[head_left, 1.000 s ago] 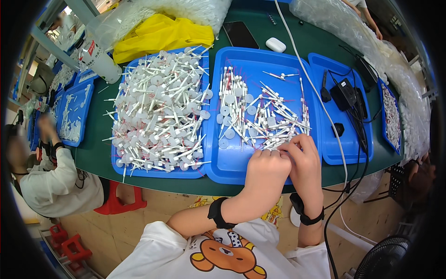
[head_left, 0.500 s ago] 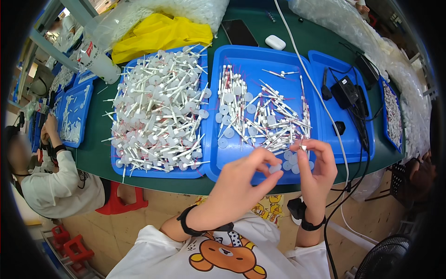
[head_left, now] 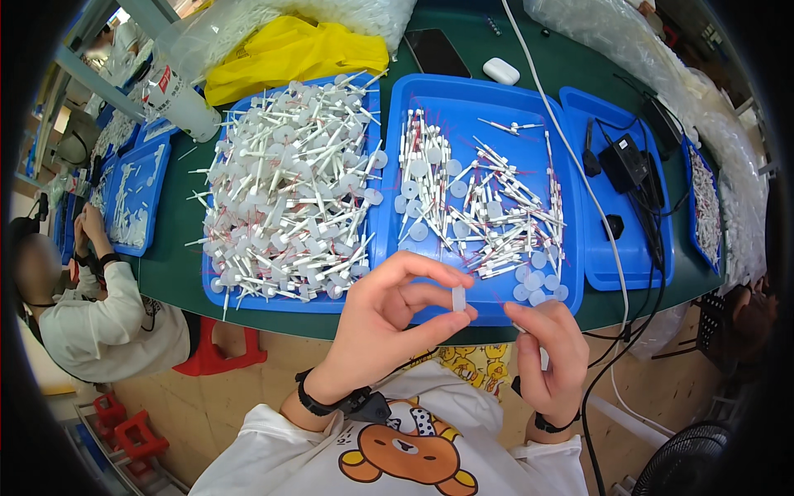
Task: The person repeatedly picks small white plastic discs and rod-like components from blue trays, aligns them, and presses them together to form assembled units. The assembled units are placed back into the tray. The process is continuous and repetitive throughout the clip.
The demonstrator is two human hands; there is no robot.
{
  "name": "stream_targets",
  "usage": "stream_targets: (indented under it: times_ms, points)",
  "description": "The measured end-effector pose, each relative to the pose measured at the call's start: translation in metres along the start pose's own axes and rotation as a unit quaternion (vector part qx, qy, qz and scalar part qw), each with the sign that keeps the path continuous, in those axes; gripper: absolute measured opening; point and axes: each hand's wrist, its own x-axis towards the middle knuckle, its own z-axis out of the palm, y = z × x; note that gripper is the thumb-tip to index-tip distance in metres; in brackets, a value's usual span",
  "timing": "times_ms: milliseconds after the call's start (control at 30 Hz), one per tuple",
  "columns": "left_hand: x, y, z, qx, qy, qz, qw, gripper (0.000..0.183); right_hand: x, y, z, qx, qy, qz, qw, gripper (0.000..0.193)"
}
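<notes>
The left hand (head_left: pixel 389 314) pinches a small white cap (head_left: pixel 458 298) at 6 o'clock of the blue tray (head_left: pixel 463 107), the right hand (head_left: pixel 550 351) pinched on a thin stem, which could slip floorward.

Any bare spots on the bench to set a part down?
Bare blue floor at the top right of the middle tray, beyond the sorted pieces. Green tabletop lies bare between the left tray and the small tray. The left tray is heaped full; the right tray holds a black adapter and cables.
</notes>
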Motion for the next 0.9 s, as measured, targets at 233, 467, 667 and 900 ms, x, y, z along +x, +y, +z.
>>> stream_targets:
  times_ms: [233,467,667,900]
  points:
    - [0.003,-0.004,0.001,0.222,0.017,0.118,0.968,0.033,0.002,-0.009,-0.002,0.014,-0.047,-0.022,0.999,0.052]
    - [-0.001,-0.003,-0.001,0.283,0.011,0.143,0.948,0.032,0.005,-0.01,-0.002,-0.037,-0.088,-0.028,0.995,0.053]
    - [-0.001,-0.001,-0.001,0.332,0.014,0.157,0.93,0.03,0.004,-0.012,-0.003,-0.074,-0.101,-0.034,0.992,0.053]
    - [-0.002,0.002,-0.002,0.427,-0.018,0.169,0.888,0.032,0.004,-0.012,-0.003,-0.122,-0.104,-0.043,0.986,0.049]
